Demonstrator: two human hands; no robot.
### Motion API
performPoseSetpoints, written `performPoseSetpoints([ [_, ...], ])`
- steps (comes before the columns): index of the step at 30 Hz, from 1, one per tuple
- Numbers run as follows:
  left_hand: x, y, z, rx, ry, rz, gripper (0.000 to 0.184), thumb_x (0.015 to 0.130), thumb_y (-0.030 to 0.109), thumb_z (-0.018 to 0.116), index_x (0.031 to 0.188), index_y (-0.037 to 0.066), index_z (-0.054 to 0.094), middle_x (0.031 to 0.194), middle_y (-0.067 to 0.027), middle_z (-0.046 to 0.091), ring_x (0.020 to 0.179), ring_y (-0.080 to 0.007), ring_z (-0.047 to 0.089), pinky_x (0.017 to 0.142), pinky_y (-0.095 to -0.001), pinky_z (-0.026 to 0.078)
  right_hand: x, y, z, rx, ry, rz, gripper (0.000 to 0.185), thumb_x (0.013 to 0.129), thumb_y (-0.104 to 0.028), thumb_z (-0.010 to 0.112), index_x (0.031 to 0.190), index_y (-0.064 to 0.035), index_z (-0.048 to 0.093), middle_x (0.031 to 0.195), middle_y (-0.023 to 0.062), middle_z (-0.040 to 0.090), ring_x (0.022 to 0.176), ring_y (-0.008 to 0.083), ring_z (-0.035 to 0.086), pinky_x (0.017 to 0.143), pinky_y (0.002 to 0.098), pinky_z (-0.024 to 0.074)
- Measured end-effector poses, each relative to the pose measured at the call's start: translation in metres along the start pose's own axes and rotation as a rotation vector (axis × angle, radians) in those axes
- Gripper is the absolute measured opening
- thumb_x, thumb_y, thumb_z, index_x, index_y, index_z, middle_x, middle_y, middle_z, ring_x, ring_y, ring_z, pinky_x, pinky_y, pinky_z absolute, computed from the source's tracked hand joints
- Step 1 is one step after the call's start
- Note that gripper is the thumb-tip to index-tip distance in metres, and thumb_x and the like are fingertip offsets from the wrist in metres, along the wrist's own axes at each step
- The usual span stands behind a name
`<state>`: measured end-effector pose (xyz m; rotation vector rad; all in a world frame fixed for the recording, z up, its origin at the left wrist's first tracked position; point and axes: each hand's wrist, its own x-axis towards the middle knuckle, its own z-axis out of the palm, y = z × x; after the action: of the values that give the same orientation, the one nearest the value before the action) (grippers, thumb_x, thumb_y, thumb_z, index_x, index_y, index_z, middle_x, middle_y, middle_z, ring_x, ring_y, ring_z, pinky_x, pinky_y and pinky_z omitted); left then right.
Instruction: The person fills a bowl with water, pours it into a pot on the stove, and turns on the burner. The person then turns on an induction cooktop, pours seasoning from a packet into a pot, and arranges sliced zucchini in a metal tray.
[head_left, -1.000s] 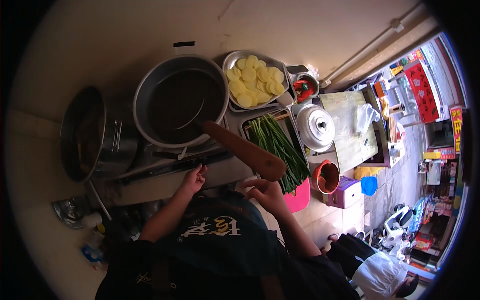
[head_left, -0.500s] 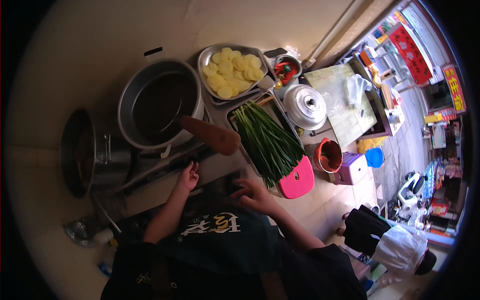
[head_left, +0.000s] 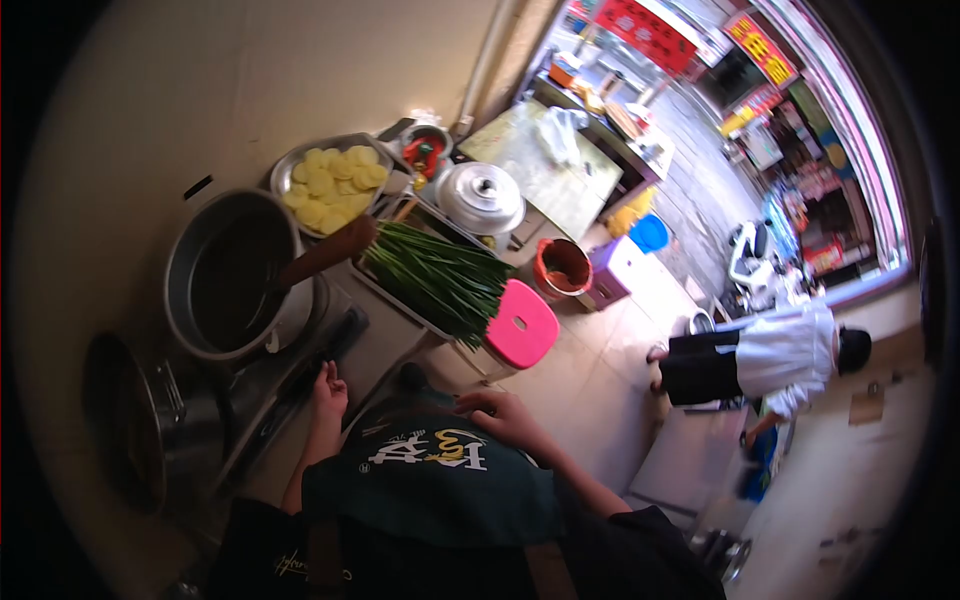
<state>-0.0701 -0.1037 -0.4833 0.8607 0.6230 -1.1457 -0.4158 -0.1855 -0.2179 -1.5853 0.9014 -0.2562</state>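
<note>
A: State the condition of each hand.
B: Left hand [head_left: 330, 390]: partly open, fingers lightly curled, nothing visible in it. It is just beside the dark strip [head_left: 290, 395] along the tabletop [head_left: 385, 328] edge; contact cannot be determined. Right hand [head_left: 497, 413]: half open, fingers bent, nothing visible in it, positioned at the apron [head_left: 430, 490]; the palm side is hidden.

A: Specify edges and room for movement.
B: The dark strip runs diagonally between the left hand and the large pot [head_left: 178, 290]. A wooden handle [head_left: 330, 252] projects over the pot's rim toward the green stalks [head_left: 440, 280]. The stalks extend past their tray [head_left: 400, 308], toward the pink stool [head_left: 523, 322]. Tiled floor [head_left: 590, 370] extends from the stool to a second person [head_left: 775, 350], well apart from both hands.

A: List containers and contents.
B: Large pot: upright, beyond the left hand; interior too dark to identify. Metal tray [head_left: 280, 183]: pale yellow slices [head_left: 335, 180]. Small bowl [head_left: 443, 137]: red and green items. Silver pot [head_left: 480, 198]: lid fitted, contents hidden. Bucket [head_left: 545, 285], beside the stool: reddish interior, contents unclear.
</note>
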Motion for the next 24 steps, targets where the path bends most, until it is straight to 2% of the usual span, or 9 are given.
performPoseSetpoints([
  [9,0.024,0.014,-0.009,0.003,-0.056,-0.048,0.022,0.090,0.020,0.062,0.109,0.008,0.061,0.100,-0.0017,0.069,0.069,-0.0034,0.060,0.045,-0.0164,0.039,-0.107,0.017,0.039,0.088,0.310,0.265,0.033,0.086,-0.012,0.049,0.115,-0.0002,0.059,0.110,0.0136,0.065,0.105,0.0226,0.060,0.096,0.0345,0.0441],
  [11,0.011,0.014,-0.005,0.034,-0.151,-0.066,0.027,0.090,0.024,0.062,0.112,0.007,0.060,0.100,-0.0004,0.069,0.066,-0.0009,0.058,0.045,-0.0159,0.039,-0.126,0.017,0.043,0.083,0.207,0.046,0.038,0.087,-0.015,0.047,0.121,-0.0019,0.056,0.119,0.0158,0.060,0.114,0.0246,0.055,0.101,0.0355,0.0389],
  [12,0.014,0.015,-0.008,0.075,-0.236,-0.070,0.031,0.091,0.028,0.061,0.114,0.006,0.060,0.100,0.0014,0.069,0.064,0.0010,0.056,0.045,-0.0154,0.039,-0.134,0.015,0.043,0.174,0.086,-0.004,0.048,0.092,-0.031,0.045,0.132,-0.0040,0.047,0.136,0.0183,0.047,0.128,0.0282,0.041,0.108,0.0379,0.0280],
  [13,0.004,0.012,0.000,0.100,-0.259,-0.086,0.031,0.091,0.028,0.061,0.114,0.006,0.060,0.100,0.0014,0.069,0.064,0.0010,0.056,0.045,-0.0154,0.039,-0.139,0.017,0.045,0.179,0.122,-0.012,0.048,0.092,-0.031,0.045,0.132,-0.0040,0.047,0.136,0.0183,0.047,0.128,0.0282,0.041,0.108,0.0379,0.0280],
  [15,-0.024,0.006,0.015,0.193,-0.184,-0.130,0.034,0.091,0.032,0.060,0.114,0.007,0.059,0.100,0.0027,0.069,0.065,0.0005,0.058,0.046,-0.0147,0.039,-0.147,0.024,0.048,0.233,0.029,-0.252,0.064,0.094,-0.049,0.040,0.140,-0.0049,0.037,0.146,0.0185,0.033,0.137,0.0301,0.028,0.112,0.0393,0.0189],
  [16,-0.025,0.001,0.015,0.212,-0.212,-0.132,0.034,0.091,0.032,0.060,0.114,0.007,0.059,0.100,0.0027,0.069,0.065,0.0005,0.058,0.046,-0.0147,0.039,-0.152,0.020,0.042,0.242,-0.052,-0.255,0.077,0.092,-0.060,0.034,0.143,-0.0023,0.030,0.150,0.0181,0.024,0.140,0.0313,0.019,0.113,0.0403,0.0137],
  [19,-0.029,-0.021,0.012,0.329,-0.270,-0.247,0.032,0.092,0.032,0.058,0.115,0.010,0.058,0.101,0.0044,0.068,0.071,0.0014,0.060,0.046,-0.0141,0.039,-0.163,0.024,0.036,0.339,-0.067,-0.366,0.077,0.093,-0.058,0.036,0.142,0.0003,0.030,0.149,0.0180,0.026,0.140,0.0297,0.020,0.113,0.0386,0.0147],
  [21,-0.040,-0.053,0.016,0.683,-0.298,-0.214,0.026,0.093,0.029,0.056,0.114,0.013,0.057,0.103,0.0059,0.067,0.078,0.0019,0.061,0.046,-0.0145,0.040,-0.177,0.032,0.026,0.402,-0.044,-0.386,0.081,0.092,-0.059,0.039,0.142,0.0027,0.028,0.148,0.0181,0.029,0.139,0.0278,0.024,0.112,0.0371,0.0165],
  [24,-0.068,-0.109,0.031,0.920,-0.283,-0.260,0.022,0.094,0.027,0.055,0.112,0.015,0.058,0.100,0.0077,0.065,0.078,0.0018,0.060,0.045,-0.0151,0.040,-0.210,0.041,0.006,0.562,0.001,-0.424,0.085,0.087,-0.061,0.047,0.139,0.0049,0.033,0.141,0.0174,0.041,0.133,0.0266,0.036,0.110,0.0363,0.0241],
])
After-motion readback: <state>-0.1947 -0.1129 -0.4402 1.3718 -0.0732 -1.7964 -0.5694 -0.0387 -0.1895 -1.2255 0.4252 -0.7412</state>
